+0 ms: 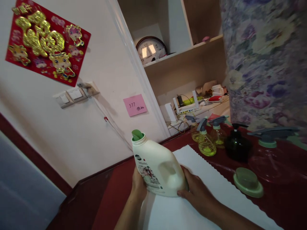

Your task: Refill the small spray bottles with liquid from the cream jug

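A cream-white detergent jug (157,164) with a moulded handle and a green spout stands tilted on a white scalloped mat (208,179). My left hand (138,185) grips the jug's lower left side, fingers curled round it. My right hand (195,190) presses against the jug's base on the right, fingers wrapped along its bottom edge. The jug's green cap (248,182) lies upturned on the dark red table (115,191), to the right of the mat.
Three yellow spray bottles (206,142), a dark pump bottle (237,143) and a clear red spray bottle (270,156) stand at the table's back right. Behind are shelves with a clock (151,49) and a router (185,107). A flowered curtain (263,60) hangs at right.
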`<state>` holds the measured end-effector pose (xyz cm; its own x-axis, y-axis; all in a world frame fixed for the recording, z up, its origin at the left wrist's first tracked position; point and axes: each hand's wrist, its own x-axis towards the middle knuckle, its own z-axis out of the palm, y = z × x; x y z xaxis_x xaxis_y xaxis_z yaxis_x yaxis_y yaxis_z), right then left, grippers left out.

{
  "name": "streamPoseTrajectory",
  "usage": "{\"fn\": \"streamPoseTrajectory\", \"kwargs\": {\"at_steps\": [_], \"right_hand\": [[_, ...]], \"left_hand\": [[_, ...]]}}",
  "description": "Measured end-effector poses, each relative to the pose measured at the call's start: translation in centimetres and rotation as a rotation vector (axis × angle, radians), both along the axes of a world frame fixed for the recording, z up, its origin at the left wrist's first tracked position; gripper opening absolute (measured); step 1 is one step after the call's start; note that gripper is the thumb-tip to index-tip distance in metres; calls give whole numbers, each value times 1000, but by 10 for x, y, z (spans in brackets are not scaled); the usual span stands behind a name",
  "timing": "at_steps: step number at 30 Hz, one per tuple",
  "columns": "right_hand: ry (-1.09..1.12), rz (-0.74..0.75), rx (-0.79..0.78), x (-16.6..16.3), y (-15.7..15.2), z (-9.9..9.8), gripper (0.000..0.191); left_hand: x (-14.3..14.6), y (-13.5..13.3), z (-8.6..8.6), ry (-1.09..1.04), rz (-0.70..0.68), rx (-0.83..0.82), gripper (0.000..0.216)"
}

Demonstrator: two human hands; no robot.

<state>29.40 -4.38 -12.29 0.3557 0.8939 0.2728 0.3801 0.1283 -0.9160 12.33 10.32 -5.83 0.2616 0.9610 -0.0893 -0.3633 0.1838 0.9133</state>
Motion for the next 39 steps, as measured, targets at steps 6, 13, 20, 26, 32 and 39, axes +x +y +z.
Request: {"fn": "streamPoseTrajectory", "kwargs": {"at_steps": [6,13,20,26,32,39], "right_hand": [[-7,151,-4,2,-4,2,81],[-27,236,-76,6,-2,-12,80],[-79,185,-125,11,-1,-28,84],[-141,125,-137,13,-2,-33,84],[-168,83,-109,14,-2,-34,82],[-145,83,-121,12,-4,-31,87]], "left_hand": [[-12,-18,-5,-62,49,-64,26],[-13,-24,-21,-191,28,-160,44],[-15,-19,-40,-301,1,-184,53],[-15,-19,-47,-339,-37,-176,60],[-15,-20,-48,-362,-66,-148,66],[-15,-20,-51,-341,-17,-171,62]]}}
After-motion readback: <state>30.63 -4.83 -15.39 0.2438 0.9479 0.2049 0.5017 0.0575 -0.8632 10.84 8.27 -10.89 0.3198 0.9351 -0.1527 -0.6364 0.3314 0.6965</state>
